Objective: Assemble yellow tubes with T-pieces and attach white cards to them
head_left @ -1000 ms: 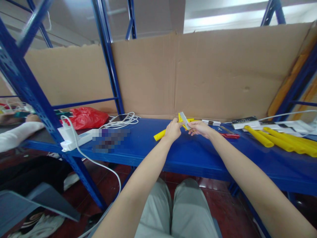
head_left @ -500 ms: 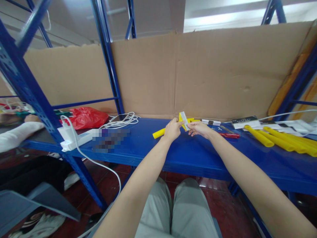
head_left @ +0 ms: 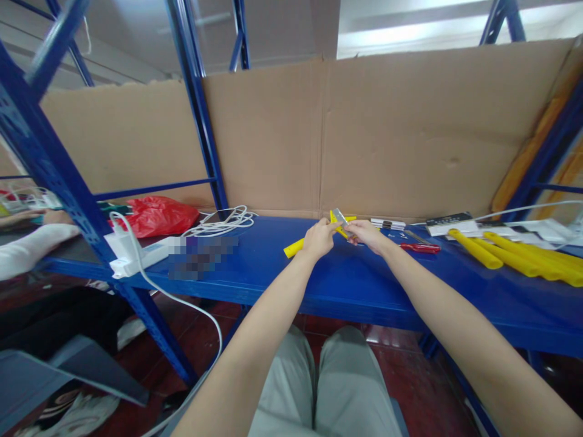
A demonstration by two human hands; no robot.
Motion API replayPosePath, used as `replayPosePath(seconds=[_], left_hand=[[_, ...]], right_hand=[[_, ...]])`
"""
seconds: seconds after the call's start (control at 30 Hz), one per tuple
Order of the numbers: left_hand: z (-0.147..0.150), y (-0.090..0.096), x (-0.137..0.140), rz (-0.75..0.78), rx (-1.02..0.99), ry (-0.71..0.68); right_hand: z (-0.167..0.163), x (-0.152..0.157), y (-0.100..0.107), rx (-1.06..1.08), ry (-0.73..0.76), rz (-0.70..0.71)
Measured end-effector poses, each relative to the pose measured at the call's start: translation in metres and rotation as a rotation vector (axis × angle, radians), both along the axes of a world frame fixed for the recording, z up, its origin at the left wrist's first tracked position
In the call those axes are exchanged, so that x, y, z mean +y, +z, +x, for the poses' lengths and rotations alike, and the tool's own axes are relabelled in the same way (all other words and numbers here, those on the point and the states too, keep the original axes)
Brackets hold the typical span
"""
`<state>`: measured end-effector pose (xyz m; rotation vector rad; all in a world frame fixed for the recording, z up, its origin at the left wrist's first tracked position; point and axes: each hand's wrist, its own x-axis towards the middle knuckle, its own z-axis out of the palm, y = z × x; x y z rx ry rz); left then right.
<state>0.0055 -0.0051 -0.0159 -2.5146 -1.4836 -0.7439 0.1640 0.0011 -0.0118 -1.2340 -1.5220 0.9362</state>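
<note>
My left hand (head_left: 319, 238) is closed around a yellow tool with a tube-like handle (head_left: 293, 247), whose end sticks out at the left of the fist. Beyond the fingers shows the tool's yellow angular head, and a flat grey-white strip (head_left: 339, 216) lies across it. Closed in a pinch, my right hand (head_left: 367, 235) meets the lower right end of this strip. What its fingertips grip is partly hidden. A red-handled tool (head_left: 421, 247) lies on the blue shelf (head_left: 346, 291) to the right.
Several yellow tubes (head_left: 478, 250) lie at the right beside white packets. Small black-and-white pieces (head_left: 387, 224) rest near the cardboard wall (head_left: 387, 133). At left are a power strip (head_left: 146, 255), white cable, a red bag (head_left: 161, 216), a blue post and a co-worker's sleeve (head_left: 36, 246).
The grey-white strip has tilted and sits slightly lower. My right hand has moved a little left and closer to my left hand. The yellow handle end has shifted slightly right.
</note>
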Motion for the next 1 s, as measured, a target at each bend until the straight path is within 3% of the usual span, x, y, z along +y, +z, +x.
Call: replayPosePath(seconds=[0.17, 0.53, 0.8, 1.0], left_hand=[[0.0, 0.0, -0.001, -0.005, 0.005, -0.014], [0.002, -0.003, 0.003, -0.047, 0.057, -0.071], [0.004, -0.004, 0.002, -0.024, 0.062, -0.149], [0.006, -0.004, 0.002, -0.019, 0.044, -0.189]], right_hand=[[-0.001, -0.002, 0.001, -0.003, -0.013, -0.007], [-0.004, -0.006, 0.006, 0.002, -0.062, -0.2], [0.0, -0.005, 0.008, 0.076, -0.105, -0.221], [0.006, 0.0, 0.007, 0.001, -0.139, -0.17]])
